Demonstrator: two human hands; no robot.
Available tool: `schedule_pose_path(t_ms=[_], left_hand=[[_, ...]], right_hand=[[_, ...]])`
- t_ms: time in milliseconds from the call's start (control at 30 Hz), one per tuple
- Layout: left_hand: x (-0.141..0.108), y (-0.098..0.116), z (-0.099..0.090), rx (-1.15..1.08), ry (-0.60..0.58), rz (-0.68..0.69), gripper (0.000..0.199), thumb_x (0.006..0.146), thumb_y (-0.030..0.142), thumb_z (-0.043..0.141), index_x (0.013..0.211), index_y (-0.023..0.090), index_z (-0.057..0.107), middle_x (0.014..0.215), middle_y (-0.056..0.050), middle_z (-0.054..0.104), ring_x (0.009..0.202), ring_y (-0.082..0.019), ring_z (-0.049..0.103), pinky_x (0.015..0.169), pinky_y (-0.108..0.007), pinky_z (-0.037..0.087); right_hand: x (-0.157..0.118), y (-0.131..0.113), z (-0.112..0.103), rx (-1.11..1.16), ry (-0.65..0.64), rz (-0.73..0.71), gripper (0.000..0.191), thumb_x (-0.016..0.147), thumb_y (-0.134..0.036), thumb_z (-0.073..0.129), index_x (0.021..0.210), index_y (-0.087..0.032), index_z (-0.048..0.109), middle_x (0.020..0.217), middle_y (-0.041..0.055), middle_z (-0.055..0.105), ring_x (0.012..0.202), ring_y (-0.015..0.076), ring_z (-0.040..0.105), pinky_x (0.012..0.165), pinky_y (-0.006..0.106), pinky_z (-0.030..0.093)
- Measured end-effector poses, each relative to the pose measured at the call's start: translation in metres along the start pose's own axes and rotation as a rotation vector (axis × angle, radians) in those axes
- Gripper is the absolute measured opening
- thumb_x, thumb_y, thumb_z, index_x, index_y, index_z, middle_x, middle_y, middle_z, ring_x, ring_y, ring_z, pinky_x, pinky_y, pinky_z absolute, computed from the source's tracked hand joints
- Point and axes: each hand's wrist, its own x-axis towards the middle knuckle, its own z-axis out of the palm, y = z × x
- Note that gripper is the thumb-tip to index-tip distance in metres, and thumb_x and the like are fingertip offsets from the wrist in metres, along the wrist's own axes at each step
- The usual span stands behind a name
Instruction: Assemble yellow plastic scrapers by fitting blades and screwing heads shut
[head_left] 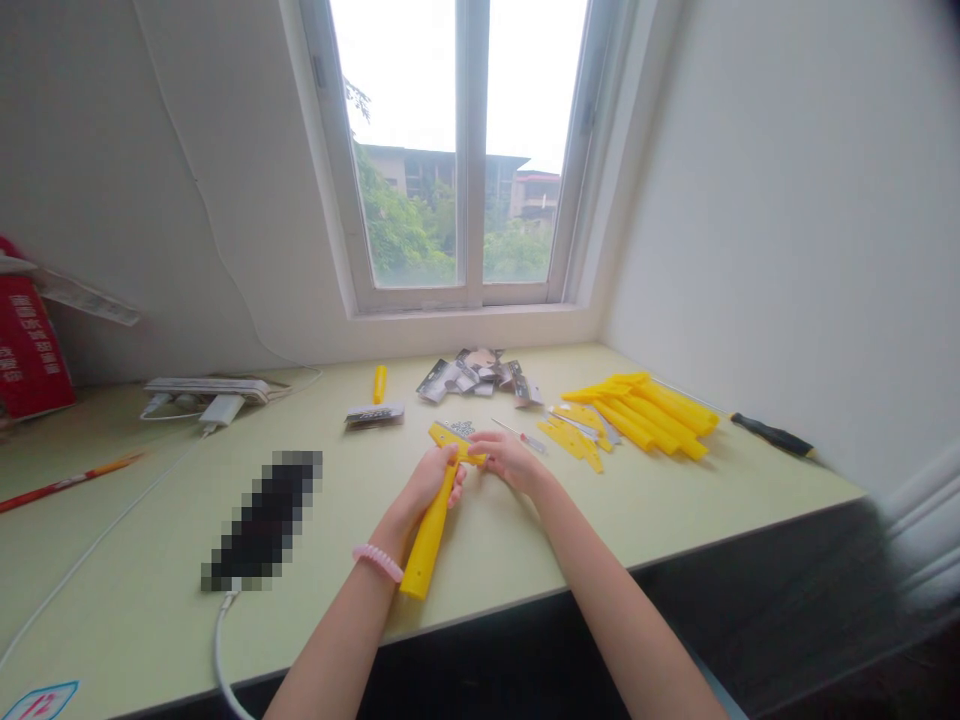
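Observation:
A yellow scraper [430, 545] lies tilted in my left hand [433, 480], whose fingers wrap round its upper handle; the handle's lower end points toward me. My right hand [504, 456] has its fingertips on the right end of the scraper's yellow head, with a grey blade strip along the head's far edge. Just beyond the head is a small pile of screws [463, 428]. A screwdriver [525, 437] with a clear handle rests behind my right hand. Yellow flat plates [574, 440] and several yellow handles [652, 415] lie to the right.
Packaged blades [480, 375] are heaped near the window. At the back left are a packaged scraper [375, 413] and a power strip [206, 390]. A pixelated dark object [262, 525] with a white cable lies left. A black-handled tool [772, 436] sits by the right wall.

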Motion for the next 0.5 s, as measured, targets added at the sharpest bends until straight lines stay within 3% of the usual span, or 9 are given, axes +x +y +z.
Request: schedule_pose_path(t_ms=[200,300,500], left_hand=[[-0.001,0.0,0.0006,0.024,0.022,-0.014,0.021,0.081,0.034,0.035,0.076,0.016,0.044,0.048,0.003,0.048,0.028,-0.008,0.041,0.03,-0.02,0.029],[-0.0023,0.0007,0.0016,0.033,0.018,-0.013,0.022,0.081,0.034,0.036,0.074,0.016,0.045,0.047,0.003,0.048,0.028,-0.007,0.04,0.029,-0.02,0.028],[-0.006,0.0011,0.0035,0.042,-0.044,-0.035,0.025,0.08,0.037,0.038,0.071,0.015,0.047,0.046,0.002,0.048,0.029,-0.007,0.04,0.031,-0.019,0.028]], right_hand=[[0.0008,0.001,-0.0027,-0.006,-0.013,-0.002,0.026,0.055,-0.014,0.069,0.081,-0.016,0.065,0.074,0.0018,0.062,0.067,0.0113,0.055,0.061,0.025,0.04],[-0.0004,0.0011,-0.0057,-0.027,-0.08,-0.011,0.027,0.058,-0.019,0.07,0.084,-0.017,0.066,0.077,0.002,0.063,0.066,0.0108,0.055,0.061,0.024,0.041],[-0.0033,0.0,-0.0066,-0.101,-0.125,-0.056,0.011,0.063,-0.025,0.064,0.068,-0.015,0.065,0.068,0.0001,0.059,0.063,0.0103,0.051,0.054,0.022,0.036]])
